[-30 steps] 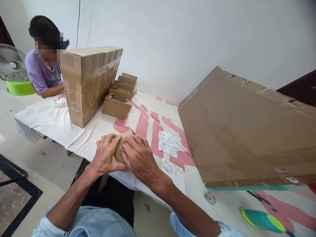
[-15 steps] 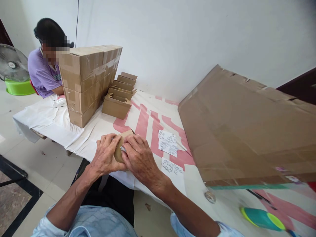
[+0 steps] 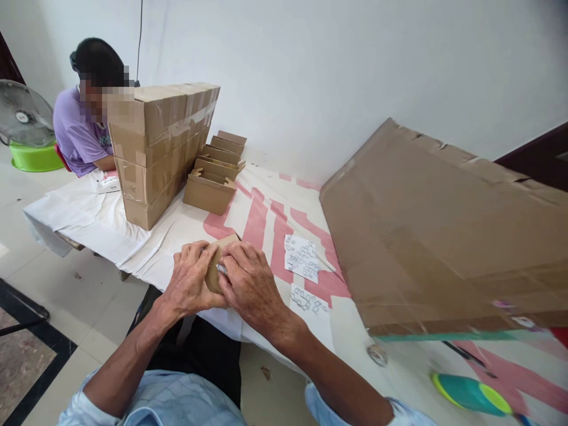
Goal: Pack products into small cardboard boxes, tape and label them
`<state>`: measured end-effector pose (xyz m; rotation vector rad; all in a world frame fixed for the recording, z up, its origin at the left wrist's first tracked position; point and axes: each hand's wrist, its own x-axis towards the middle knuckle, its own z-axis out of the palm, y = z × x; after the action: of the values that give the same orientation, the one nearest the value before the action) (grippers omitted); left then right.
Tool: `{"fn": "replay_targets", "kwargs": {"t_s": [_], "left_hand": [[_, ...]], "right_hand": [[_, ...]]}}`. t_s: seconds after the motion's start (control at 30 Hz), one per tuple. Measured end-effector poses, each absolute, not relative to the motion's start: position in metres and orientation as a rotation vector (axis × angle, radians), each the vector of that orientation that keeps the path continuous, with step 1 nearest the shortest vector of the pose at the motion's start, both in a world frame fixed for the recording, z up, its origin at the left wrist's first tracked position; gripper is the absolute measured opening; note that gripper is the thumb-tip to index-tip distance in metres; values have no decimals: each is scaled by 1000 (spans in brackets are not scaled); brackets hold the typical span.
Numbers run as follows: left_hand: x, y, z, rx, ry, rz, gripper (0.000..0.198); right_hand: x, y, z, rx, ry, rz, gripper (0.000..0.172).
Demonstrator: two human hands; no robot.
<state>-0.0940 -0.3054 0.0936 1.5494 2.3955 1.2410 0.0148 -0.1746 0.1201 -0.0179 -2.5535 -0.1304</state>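
Note:
At the table's near edge, my left hand (image 3: 190, 278) is wrapped around the left side of a small brown cardboard box (image 3: 213, 277). My right hand (image 3: 249, 278) lies over the box's right side with its fingers curled. Under those fingers, a small pale grey piece (image 3: 221, 269) pokes out against the box face; I cannot make out its kind. Two paper sheets with looped black marks lie just right of my hands, an upper sheet (image 3: 302, 257) and a lower sheet (image 3: 309, 300).
Open small boxes (image 3: 210, 192) stand in a row beside a tall stack of taped cartons (image 3: 164, 136). A person (image 3: 82, 127) sits behind the stack. A large cardboard sheet (image 3: 421, 236) leans at the right. A tape roll (image 3: 377, 355) and a green-yellow tool (image 3: 470, 393) lie near it.
My hands keep almost the same hold on the box; the pale piece tilts slightly. The person behind the cartons has shifted a little to the right.

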Motion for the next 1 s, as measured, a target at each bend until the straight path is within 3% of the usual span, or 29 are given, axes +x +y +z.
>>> {"fn": "replay_targets", "kwargs": {"t_s": [0.27,0.5,0.73,0.87,1.0], "left_hand": [[-90,-305,94,1528,2410,1246,91],[-136,-333,75,1536,2180,1285,108],[-201,-367,41,1034,1892,1415,141],[-225,-383,25,839,1852,1624,141],[-239,-392,19,683,1636,1823,128]], "right_hand": [[12,-177,119,-21,-2564,-44,18],[35,-172,138,-63,-2138,480,16],[59,-136,50,-655,-1847,806,14],[63,-140,12,-721,-1765,975,17],[58,-157,14,-577,-1779,1074,19]]}}
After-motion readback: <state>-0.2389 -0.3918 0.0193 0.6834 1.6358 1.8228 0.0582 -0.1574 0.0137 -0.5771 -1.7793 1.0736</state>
